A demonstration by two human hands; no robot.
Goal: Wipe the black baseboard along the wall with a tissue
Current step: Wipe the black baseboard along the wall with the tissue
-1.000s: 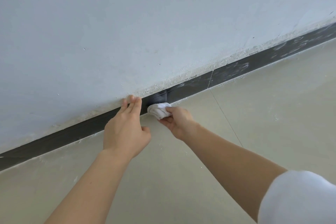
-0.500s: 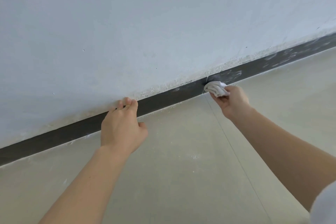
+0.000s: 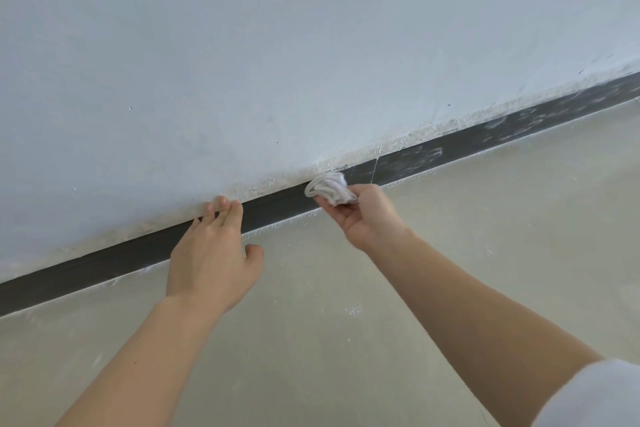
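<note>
Right hand (image 3: 367, 215) grip pinches tissue (image 3: 329, 188) against baseboard (image 3: 138, 253); left hand (image 3: 211, 260) grip spread, fingertips (image 3: 223, 202) seemingly touching wall (image 3: 242, 62).

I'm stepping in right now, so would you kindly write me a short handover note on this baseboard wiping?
Left hand: open, fingers resting where wall meets black baseboard.
Right hand: grips the crumpled tissue, pressed on the baseboard just left of its seam.
Done: the stretch left of the tissue looks clean.
Left: the dust-smeared stretch right of the seam.
</note>
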